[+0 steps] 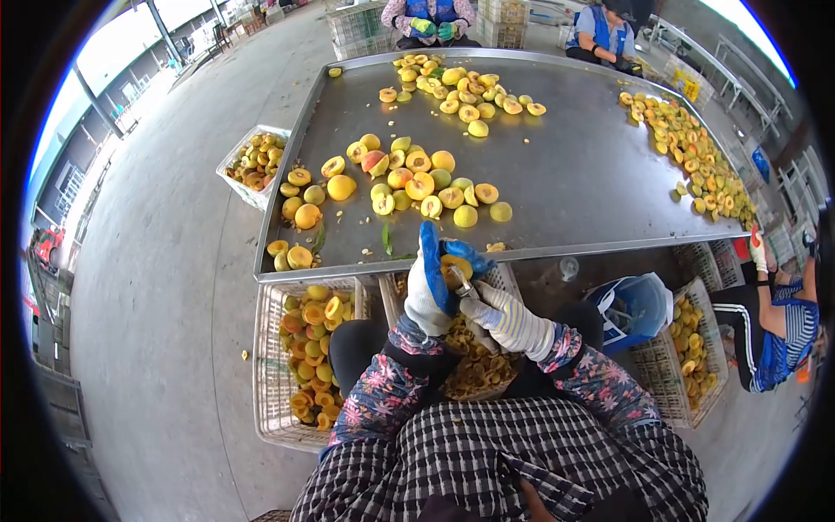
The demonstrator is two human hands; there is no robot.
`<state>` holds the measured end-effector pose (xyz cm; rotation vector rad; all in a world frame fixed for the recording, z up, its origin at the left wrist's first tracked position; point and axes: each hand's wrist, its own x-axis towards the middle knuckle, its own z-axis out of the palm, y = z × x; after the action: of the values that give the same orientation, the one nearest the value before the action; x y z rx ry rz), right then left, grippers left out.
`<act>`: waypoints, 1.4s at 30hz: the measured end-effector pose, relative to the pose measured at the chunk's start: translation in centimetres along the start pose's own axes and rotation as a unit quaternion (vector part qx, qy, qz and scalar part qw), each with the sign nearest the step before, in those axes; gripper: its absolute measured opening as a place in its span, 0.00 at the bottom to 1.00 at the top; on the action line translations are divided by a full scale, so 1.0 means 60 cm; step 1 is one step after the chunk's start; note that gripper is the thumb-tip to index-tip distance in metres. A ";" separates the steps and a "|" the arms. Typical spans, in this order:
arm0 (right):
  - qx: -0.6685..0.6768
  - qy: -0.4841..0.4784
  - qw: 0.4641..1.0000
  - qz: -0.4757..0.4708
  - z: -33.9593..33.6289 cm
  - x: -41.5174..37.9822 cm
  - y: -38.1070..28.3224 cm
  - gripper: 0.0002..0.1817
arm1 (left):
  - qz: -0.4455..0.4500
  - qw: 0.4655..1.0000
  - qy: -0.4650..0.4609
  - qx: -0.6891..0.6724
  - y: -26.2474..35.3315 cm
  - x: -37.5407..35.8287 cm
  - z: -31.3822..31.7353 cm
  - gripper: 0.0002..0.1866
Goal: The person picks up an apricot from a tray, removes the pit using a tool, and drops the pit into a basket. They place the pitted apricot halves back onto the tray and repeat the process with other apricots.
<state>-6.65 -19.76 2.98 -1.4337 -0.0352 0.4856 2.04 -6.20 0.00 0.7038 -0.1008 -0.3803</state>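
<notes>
Metal table [574,183] — smooth, glossy

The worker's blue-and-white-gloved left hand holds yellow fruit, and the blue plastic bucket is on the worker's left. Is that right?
Not quite: the head view shows the blue plastic bucket on the worker's right. The blue-and-white-gloved left hand does hold yellow fruit.

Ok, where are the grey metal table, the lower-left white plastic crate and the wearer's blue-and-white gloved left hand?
Grey metal table [565,174]: head view, bare tabletop.
White plastic crate [268,365]: head view, left wall.
Left hand [424,291]: head view, white part of glove.
</notes>
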 end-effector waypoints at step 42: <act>-0.392 -0.191 0.899 0.044 -0.131 -0.009 0.184 0.21 | -0.027 0.387 -0.284 0.877 -0.190 0.373 0.012 0.31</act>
<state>-8.01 -26.69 -8.60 -2.1089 -0.5357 0.8859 19.15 -22.94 -7.65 2.7242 -1.3307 -0.4629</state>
